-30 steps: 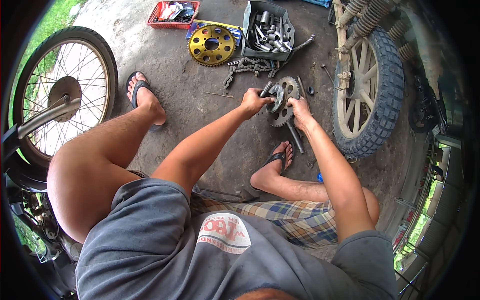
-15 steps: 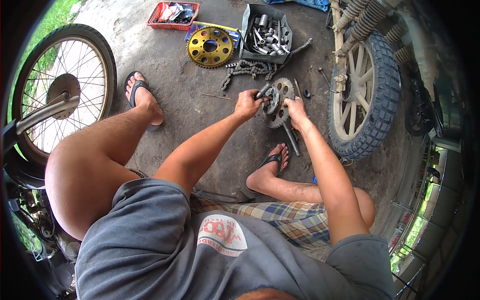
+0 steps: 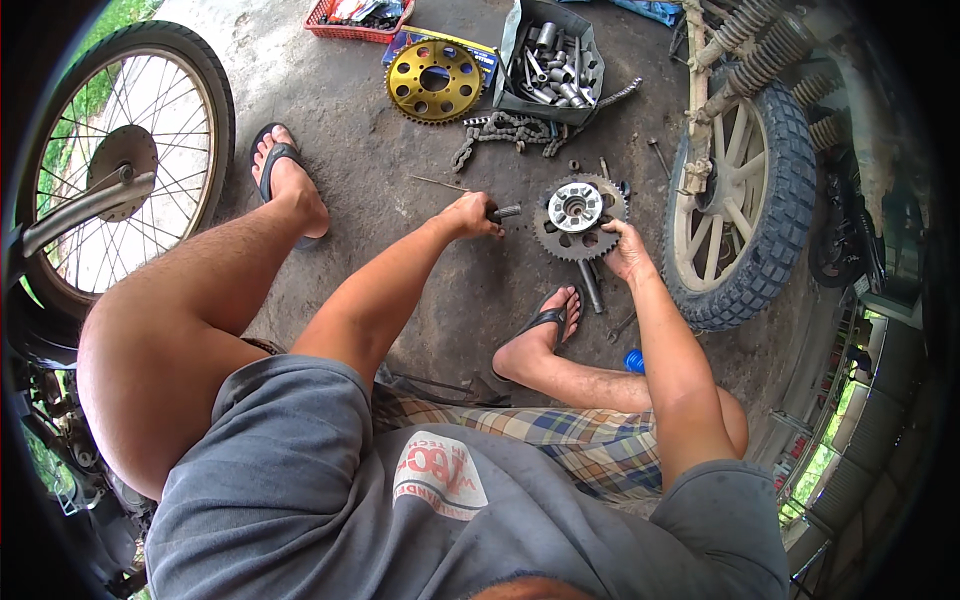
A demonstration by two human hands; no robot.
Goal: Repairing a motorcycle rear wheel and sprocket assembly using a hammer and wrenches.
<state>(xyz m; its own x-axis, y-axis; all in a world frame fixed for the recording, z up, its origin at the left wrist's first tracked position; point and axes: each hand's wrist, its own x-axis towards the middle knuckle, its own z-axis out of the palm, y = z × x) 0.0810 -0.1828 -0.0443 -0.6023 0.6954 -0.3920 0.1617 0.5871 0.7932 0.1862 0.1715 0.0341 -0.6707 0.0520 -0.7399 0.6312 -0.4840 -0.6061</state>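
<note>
My right hand [image 3: 629, 251] is closed on the lower right rim of a grey steel sprocket [image 3: 552, 238] with round holes and a toothed edge. Its silver hub [image 3: 574, 207] faces up. To the left, apart from the sprocket, my left hand [image 3: 473, 216] is closed around a short metal rod [image 3: 508, 212], whose end sticks out to the right. The rest of that rod is hidden in the fingers. A long metal bar [image 3: 591, 287] lies just below the sprocket on the ground.
A gold sprocket [image 3: 407, 96], a chain [image 3: 500, 126] and a grey bin of sockets and wrenches [image 3: 510, 50] sit at the far side. Beyond them is a red basket [image 3: 350, 32]. Motorcycle wheels stand left [image 3: 222, 120] and right [image 3: 792, 215]. A wrench [image 3: 620, 328] lies near my foot.
My left hand has pulled away to the left and nearer me with the rod, off the hub. My right hand has tipped the sprocket so its hub side shows, shifting slightly right.
</note>
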